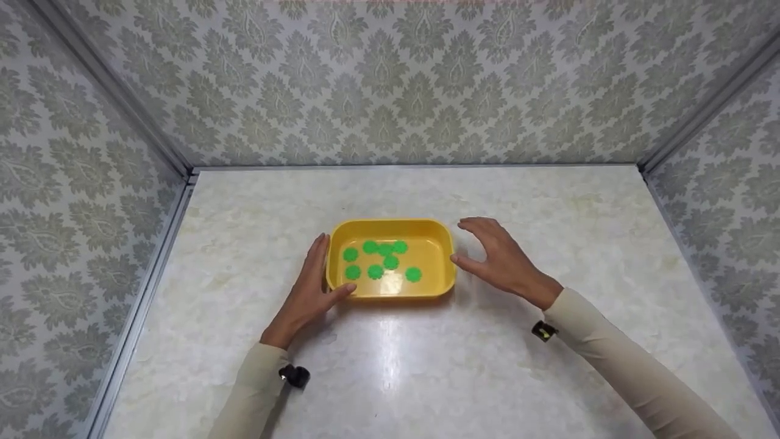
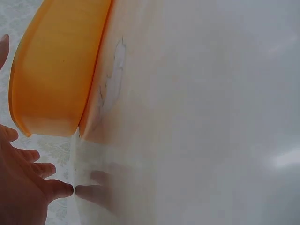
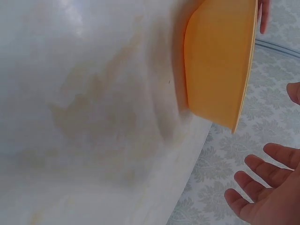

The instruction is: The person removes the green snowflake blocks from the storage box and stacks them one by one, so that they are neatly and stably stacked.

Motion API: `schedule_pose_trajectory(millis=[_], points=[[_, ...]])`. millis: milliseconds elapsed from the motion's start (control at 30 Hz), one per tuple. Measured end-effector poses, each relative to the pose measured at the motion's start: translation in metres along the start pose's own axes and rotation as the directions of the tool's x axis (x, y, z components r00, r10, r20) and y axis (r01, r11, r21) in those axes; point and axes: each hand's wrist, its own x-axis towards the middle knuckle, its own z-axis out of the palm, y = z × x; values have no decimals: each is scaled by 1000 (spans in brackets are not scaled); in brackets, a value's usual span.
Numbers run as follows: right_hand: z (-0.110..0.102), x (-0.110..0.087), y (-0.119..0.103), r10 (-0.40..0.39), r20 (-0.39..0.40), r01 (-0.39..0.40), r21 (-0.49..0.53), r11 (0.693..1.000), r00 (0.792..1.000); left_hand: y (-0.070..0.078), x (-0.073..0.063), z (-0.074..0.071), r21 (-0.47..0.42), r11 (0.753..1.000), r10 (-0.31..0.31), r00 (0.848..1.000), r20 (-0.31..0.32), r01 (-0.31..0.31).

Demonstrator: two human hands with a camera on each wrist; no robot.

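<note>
A yellow rectangular plastic tub [image 1: 390, 294] with rounded corners sits at the middle of the table. Several small green discs with scalloped edges [image 1: 413, 274] lie on its bottom, some touching one another. At the tub's left end is my left hand [image 1: 309, 297], fingers extended along the side and thumb near the front-left rim. The left wrist view shows those fingers [image 2: 44, 169] just off the tub wall [image 2: 58, 70]. My right hand [image 1: 503, 259] is spread beside the right end, its thumb tip close to the rim. In the right wrist view its fingers [image 3: 267, 171] are straight and hold nothing.
The pale marbled table [image 1: 390, 384] reflects light in front of the tub. Patterned panels [image 1: 390, 85] stand behind and at both sides, with grey metal strips [image 1: 137, 305] along the edges. A small black device [image 1: 295, 376] is on each wrist.
</note>
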Motion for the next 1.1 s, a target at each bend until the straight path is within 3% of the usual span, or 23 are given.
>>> schedule_pose_trajectory(millis=[200, 400, 667, 867, 1100], points=[[8, 9, -7, -55, 35, 54, 36, 998, 998, -1, 8, 6, -72, 996, 46, 999, -10, -47], [18, 20, -11, -138, 108, 132, 61, 989, 985, -2, 9, 13, -149, 987, 54, 999, -9, -54], [28, 33, -16, -238, 245, 240, 19, 970, 940, -2, 7, 16, -193, 980, 50, 999, -17, -52], [32, 41, -17, -265, 282, 281, -18, 960, 922, -3, 7, 16, -178, 983, 50, 999, 8, -48], [42, 49, -18, -297, 353, 333, -45, 942, 887, -4, 7, 15, -188, 982, 28, 1000, 12, -25]])
